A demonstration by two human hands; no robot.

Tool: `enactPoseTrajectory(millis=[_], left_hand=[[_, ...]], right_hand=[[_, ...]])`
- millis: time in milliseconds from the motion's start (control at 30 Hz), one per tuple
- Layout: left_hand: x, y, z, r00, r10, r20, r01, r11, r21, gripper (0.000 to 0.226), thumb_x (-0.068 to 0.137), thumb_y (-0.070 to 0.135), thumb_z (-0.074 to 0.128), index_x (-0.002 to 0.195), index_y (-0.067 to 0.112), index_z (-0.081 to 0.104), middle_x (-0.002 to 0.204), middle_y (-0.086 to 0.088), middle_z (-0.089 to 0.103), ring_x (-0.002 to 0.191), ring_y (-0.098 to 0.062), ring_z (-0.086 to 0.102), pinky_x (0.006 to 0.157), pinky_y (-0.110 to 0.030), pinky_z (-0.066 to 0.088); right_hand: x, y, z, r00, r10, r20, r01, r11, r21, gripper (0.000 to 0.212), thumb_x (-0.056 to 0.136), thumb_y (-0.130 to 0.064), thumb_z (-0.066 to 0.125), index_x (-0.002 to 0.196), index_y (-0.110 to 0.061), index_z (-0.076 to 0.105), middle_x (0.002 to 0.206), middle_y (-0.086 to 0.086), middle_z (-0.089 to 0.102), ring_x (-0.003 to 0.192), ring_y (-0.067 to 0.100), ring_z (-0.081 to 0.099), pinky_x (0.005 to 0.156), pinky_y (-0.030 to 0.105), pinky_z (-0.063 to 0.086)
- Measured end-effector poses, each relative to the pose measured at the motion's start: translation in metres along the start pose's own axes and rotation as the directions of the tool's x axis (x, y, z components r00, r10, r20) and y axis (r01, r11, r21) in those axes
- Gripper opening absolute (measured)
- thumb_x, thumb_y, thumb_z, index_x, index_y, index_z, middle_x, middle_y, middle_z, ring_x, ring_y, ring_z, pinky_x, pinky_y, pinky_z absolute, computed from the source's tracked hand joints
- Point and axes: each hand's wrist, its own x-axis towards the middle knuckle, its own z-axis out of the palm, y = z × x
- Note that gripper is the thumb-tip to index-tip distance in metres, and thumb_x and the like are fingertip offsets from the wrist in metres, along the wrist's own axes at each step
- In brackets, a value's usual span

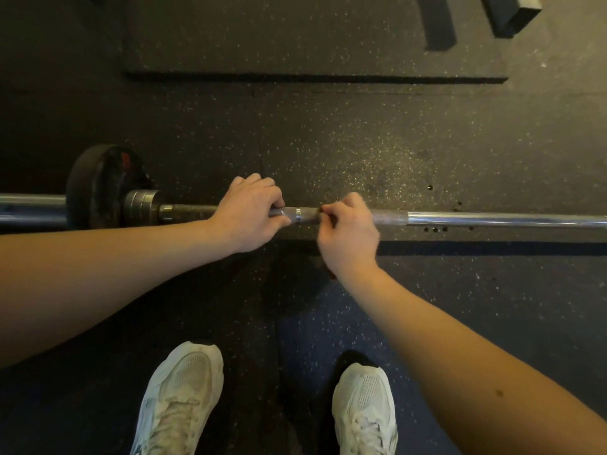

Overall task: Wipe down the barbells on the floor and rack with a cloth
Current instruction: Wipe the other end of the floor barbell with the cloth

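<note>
Barbell [492,220] | left hand [249,213] wraps it | right hand [348,231] beside pinches what seems a dark cloth [329,274] | step: wiping grip section | next: firm sliding stroke rightward

Setting: gym weight area. Floor [361,142] is black rubber with pale flecks, laid in tiles with visible seams. 1 steel barbell [492,220] lies left to right across it, with 1 black weight plate [95,187] at the left. Far side: a raised rubber mat [295,44]; 2 black steel beams [438,24] far right
</note>
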Motion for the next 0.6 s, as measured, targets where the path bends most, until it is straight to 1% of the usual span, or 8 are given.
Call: enactPoseTrajectory(millis=[33, 100, 233, 267, 333, 433, 500, 600], left_hand=[[0.0, 0.001, 0.001, 1.0, -0.006, -0.001, 0.006, 1.0, 0.001, 0.023, 0.092, 0.044, 0.071, 0.108, 0.028, 0.066, 0.1, 0.013, 0.055, 0.098, -0.008, 0.047, 0.096, -0.034, 0.043], [-0.001, 0.001, 0.001, 1.0, -0.013, -0.006, 0.013, 1.0, 0.007, 0.019, 0.092, 0.042, 0.071, 0.105, 0.029, 0.065, 0.101, 0.012, 0.056, 0.098, -0.008, 0.048, 0.095, -0.035, 0.043], [-0.001, -0.001, 0.0, 1.0, -0.018, -0.002, 0.018, 1.0, 0.007, 0.024, 0.092, 0.047, 0.07, 0.107, 0.03, 0.066, 0.1, 0.014, 0.053, 0.098, -0.009, 0.048, 0.096, -0.036, 0.043], [-0.001, -0.002, -0.001, 1.0, -0.011, 0.002, 0.011, 1.0, 0.011, 0.026, 0.092, 0.049, 0.07, 0.109, 0.03, 0.066, 0.1, 0.014, 0.053, 0.098, -0.008, 0.047, 0.095, -0.035, 0.042], [0.0, -0.002, -0.001, 1.0, -0.003, 0.007, 0.003, 1.0, 0.018, 0.029, 0.092, 0.05, 0.069, 0.112, 0.03, 0.067, 0.1, 0.015, 0.053, 0.098, -0.007, 0.046, 0.094, -0.034, 0.04], [0.0, -0.001, -0.001, 1.0, -0.006, 0.001, 0.006, 1.0, 0.028, 0.029, 0.092, 0.048, 0.069, 0.113, 0.029, 0.067, 0.101, 0.014, 0.053, 0.098, -0.007, 0.046, 0.096, -0.033, 0.04], [0.001, 0.001, -0.001, 1.0, -0.005, 0.002, 0.005, 1.0, 0.023, 0.028, 0.093, 0.047, 0.069, 0.112, 0.028, 0.067, 0.101, 0.014, 0.053, 0.098, -0.007, 0.046, 0.097, -0.034, 0.041], [0.001, 0.003, 0.0, 1.0, -0.021, 0.009, 0.02, 0.999, 0.029, 0.024, 0.092, 0.045, 0.07, 0.109, 0.028, 0.067, 0.099, 0.015, 0.052, 0.097, -0.008, 0.046, 0.096, -0.034, 0.041]], right_hand=[[-0.001, -0.012, 0.007, 0.999, -0.042, 0.019, 0.042, 0.999, 0.003, 0.015, 0.098, -0.026, 0.063, 0.106, -0.018, 0.073, 0.102, -0.009, 0.049, 0.091, 0.008, 0.05, 0.075, 0.03, 0.051], [0.0, -0.024, 0.013, 0.996, -0.074, 0.054, 0.073, 0.997, 0.02, 0.015, 0.099, -0.026, 0.063, 0.105, -0.017, 0.074, 0.103, -0.006, 0.05, 0.094, 0.011, 0.051, 0.074, 0.032, 0.05], [0.004, 0.003, -0.001, 0.981, -0.17, 0.097, 0.171, 0.985, -0.006, 0.015, 0.097, -0.028, 0.066, 0.106, -0.019, 0.075, 0.101, -0.007, 0.052, 0.092, 0.012, 0.053, 0.076, 0.035, 0.054], [0.005, 0.017, -0.007, 0.985, -0.148, 0.089, 0.15, 0.988, -0.019, 0.016, 0.097, -0.029, 0.066, 0.106, -0.019, 0.074, 0.101, -0.008, 0.053, 0.092, 0.011, 0.053, 0.077, 0.035, 0.054], [0.004, 0.039, -0.017, 0.998, -0.043, 0.037, 0.044, 0.999, -0.025, 0.018, 0.098, -0.03, 0.065, 0.107, -0.019, 0.075, 0.101, -0.01, 0.052, 0.09, 0.008, 0.053, 0.077, 0.033, 0.053], [0.0, 0.042, -0.016, 0.997, 0.065, -0.045, -0.066, 0.998, -0.008, 0.018, 0.098, -0.028, 0.065, 0.107, -0.015, 0.075, 0.1, -0.01, 0.051, 0.087, 0.007, 0.052, 0.073, 0.03, 0.05], [-0.001, 0.024, -0.005, 0.997, 0.054, -0.058, -0.053, 0.998, 0.02, 0.016, 0.098, -0.026, 0.064, 0.105, -0.015, 0.073, 0.1, -0.009, 0.05, 0.086, 0.008, 0.053, 0.072, 0.031, 0.052], [-0.004, -0.006, 0.013, 0.998, -0.059, -0.014, 0.059, 0.998, 0.027, 0.013, 0.097, -0.023, 0.065, 0.1, -0.014, 0.074, 0.097, -0.006, 0.05, 0.085, 0.011, 0.052, 0.065, 0.03, 0.045]])
